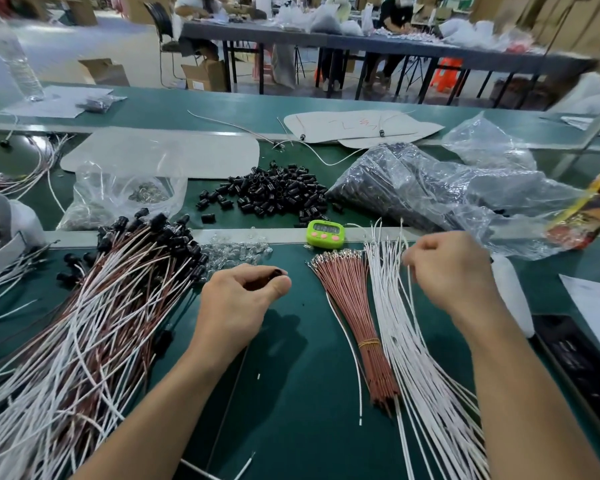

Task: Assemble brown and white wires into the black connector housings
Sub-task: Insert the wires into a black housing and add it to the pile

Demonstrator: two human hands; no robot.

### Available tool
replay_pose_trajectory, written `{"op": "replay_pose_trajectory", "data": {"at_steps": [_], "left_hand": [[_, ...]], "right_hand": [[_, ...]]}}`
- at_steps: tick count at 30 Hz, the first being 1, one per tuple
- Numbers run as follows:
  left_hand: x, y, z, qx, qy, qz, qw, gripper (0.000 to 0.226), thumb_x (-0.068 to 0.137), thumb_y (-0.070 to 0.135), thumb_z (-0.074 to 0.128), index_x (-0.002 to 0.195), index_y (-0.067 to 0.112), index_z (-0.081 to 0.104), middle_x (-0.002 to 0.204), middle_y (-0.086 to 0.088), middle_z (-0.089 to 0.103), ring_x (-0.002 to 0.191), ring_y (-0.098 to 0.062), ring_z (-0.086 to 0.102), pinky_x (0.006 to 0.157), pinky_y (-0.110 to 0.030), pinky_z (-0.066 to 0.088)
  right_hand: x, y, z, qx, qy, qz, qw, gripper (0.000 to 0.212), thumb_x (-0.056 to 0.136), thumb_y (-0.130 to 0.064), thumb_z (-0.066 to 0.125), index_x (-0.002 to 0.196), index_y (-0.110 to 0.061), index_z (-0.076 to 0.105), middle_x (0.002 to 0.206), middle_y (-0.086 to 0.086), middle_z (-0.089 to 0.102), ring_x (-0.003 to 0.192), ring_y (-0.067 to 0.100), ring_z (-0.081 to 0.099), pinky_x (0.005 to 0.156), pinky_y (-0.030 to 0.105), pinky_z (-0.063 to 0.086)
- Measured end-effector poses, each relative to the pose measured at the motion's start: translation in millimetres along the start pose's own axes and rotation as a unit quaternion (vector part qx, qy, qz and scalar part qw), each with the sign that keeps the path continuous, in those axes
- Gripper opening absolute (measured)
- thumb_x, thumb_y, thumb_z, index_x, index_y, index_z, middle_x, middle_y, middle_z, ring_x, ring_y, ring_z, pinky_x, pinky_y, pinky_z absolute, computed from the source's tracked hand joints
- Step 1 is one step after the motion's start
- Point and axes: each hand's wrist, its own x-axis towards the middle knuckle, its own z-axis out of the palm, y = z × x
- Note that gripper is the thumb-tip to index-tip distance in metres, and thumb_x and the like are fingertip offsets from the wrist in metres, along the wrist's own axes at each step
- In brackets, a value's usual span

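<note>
A black connector housing (278, 271) sits pinched between the curled fingers (280, 285) of a worker's left hand (238, 299) above the green desk (291, 393). Just right of those fingers lies a banded bundle of brown wires (352, 313), with loose white wires (406, 341) beyond it under the right hand (451, 271), whose closed fingers grip a single white wire (410, 289). Left of the left hand spreads a heap of finished wire assemblies (94, 306); beyond the fingertips lie a green timer (325, 233) and a pile of black housings (271, 192).

Green bench (291, 393), wire bundles (354, 306), housings (274, 192), timer (325, 233)
</note>
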Motion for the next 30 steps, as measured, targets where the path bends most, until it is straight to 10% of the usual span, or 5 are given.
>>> {"op": "replay_pose_trajectory", "data": {"at_steps": [4, 16, 22, 27, 30], "left_hand": [[0, 1, 1, -0.030, -0.004, -0.017, 0.999, 0.014, 0.077, 0.041, 0.085, 0.086, 0.050, 0.079, 0.083, 0.023, 0.077, 0.084, 0.006, 0.071, 0.078, -0.022, 0.053], [-10, 21, 3, -0.175, -0.113, -0.052, 0.977, 0.016, 0.091, 0.016, 0.071, 0.091, 0.026, 0.084, 0.093, -0.004, 0.080, 0.088, -0.018, 0.075, 0.079, -0.030, 0.051], [-4, 18, 0, -0.199, -0.076, -0.074, 0.974, 0.018, 0.090, 0.012, 0.073, 0.074, 0.013, 0.080, 0.068, -0.008, 0.071, 0.049, -0.010, 0.045, 0.049, -0.016, 0.039], [9, 11, -5, -0.224, 0.046, -0.098, 0.968, 0.027, 0.088, 0.009, 0.076, 0.063, 0.019, 0.076, 0.059, -0.003, 0.066, 0.045, -0.008, 0.049, 0.045, -0.016, 0.041], [9, 8, -3, -0.219, 0.057, -0.081, 0.971, 0.022, 0.087, 0.005, 0.075, 0.067, 0.013, 0.074, 0.061, -0.007, 0.067, 0.046, -0.009, 0.050, 0.046, -0.017, 0.043]], "right_hand": [[9, -22, 4, 0.123, 0.115, -0.031, 0.985, 0.028, 0.094, -0.014, 0.058, 0.069, -0.019, 0.071, 0.061, 0.000, 0.070, 0.051, 0.016, 0.066, 0.045, 0.028, 0.048], [12, -108, 63, 0.456, -0.151, -0.017, 0.877, 0.021, 0.095, 0.009, 0.055, 0.093, -0.007, 0.068, 0.060, 0.007, 0.067, 0.040, 0.011, 0.047, 0.040, 0.020, 0.040], [-2, -112, 102, 0.449, -0.155, 0.014, 0.880, 0.012, 0.099, -0.010, 0.063, 0.089, -0.014, 0.069, 0.068, 0.006, 0.069, 0.047, 0.015, 0.054, 0.047, 0.023, 0.042], [-32, -73, 103, 0.262, -0.318, -0.060, 0.909, 0.040, 0.091, -0.045, 0.068, 0.073, -0.009, 0.071, 0.065, 0.006, 0.070, 0.047, 0.016, 0.057, 0.046, 0.023, 0.041], [-47, -57, 98, 0.223, -0.393, -0.105, 0.886, 0.016, 0.088, -0.019, 0.072, 0.078, -0.007, 0.071, 0.062, 0.005, 0.068, 0.047, 0.017, 0.060, 0.045, 0.021, 0.042]]}}
